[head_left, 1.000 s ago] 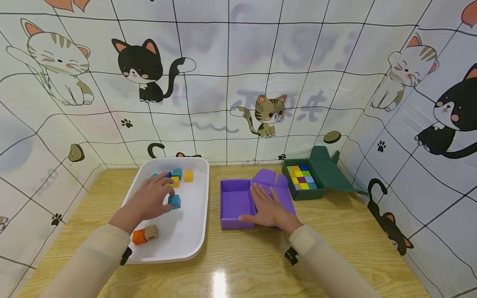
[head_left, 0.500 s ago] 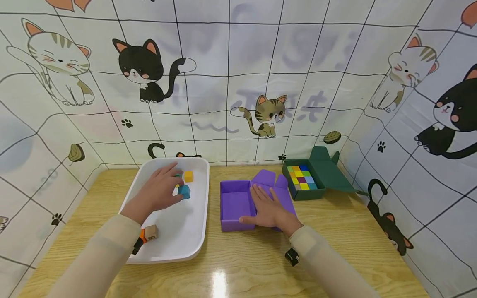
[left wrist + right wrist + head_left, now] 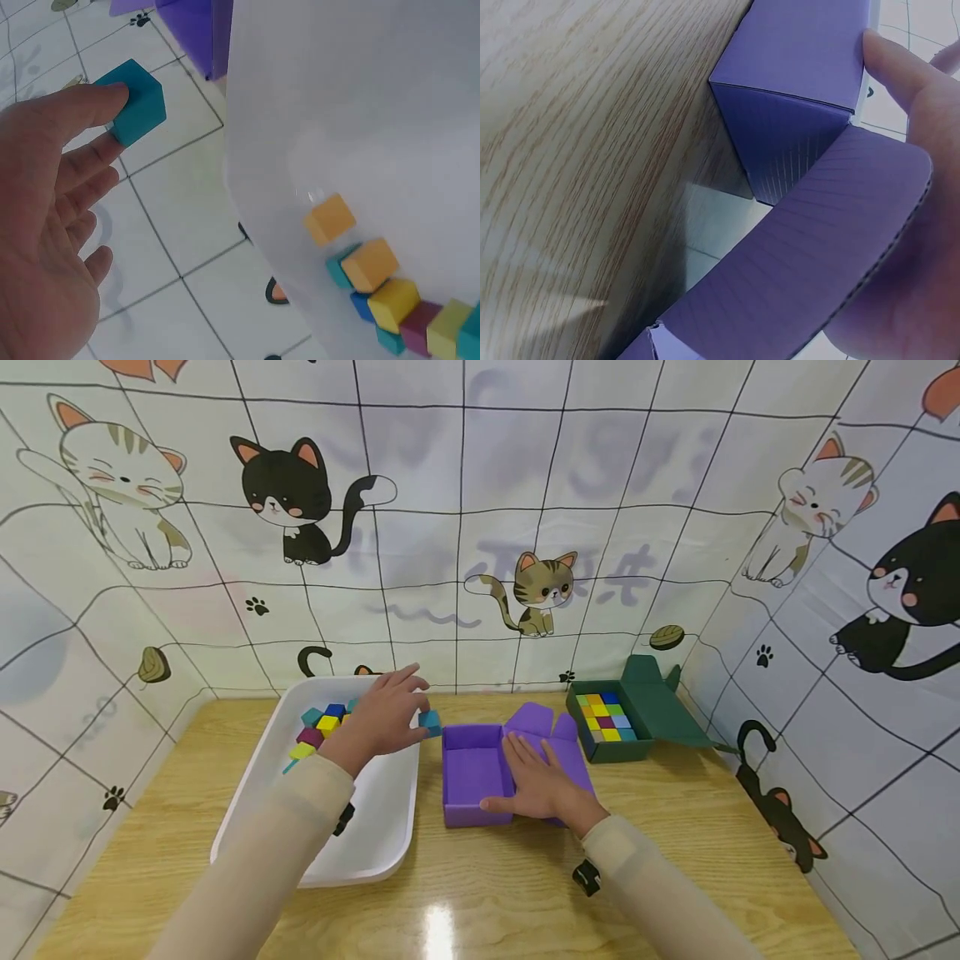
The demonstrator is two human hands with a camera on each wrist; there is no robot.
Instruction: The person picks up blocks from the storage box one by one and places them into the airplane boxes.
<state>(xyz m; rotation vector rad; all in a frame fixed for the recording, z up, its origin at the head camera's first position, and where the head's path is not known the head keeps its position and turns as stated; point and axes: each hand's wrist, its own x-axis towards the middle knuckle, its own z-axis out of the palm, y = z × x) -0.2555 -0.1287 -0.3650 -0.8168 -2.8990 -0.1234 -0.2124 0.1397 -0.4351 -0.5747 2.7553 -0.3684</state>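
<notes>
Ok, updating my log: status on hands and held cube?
Left hand pinching blue cube, outside purple box. Right hand resting on box's open lid. No obstruction visible between cube and box.

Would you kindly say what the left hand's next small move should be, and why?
Probably bring the blue cube a little rightward, over the purple box: the left hand pinches it left of the box, which looks open and empty, with the right hand on its lid.

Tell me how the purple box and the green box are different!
The green box holds colourful blocks; the purple box shows none inside. The right hand touches the purple box; no hand touches the green box. The green box sits farther back than the purple box. Both are open.
</notes>
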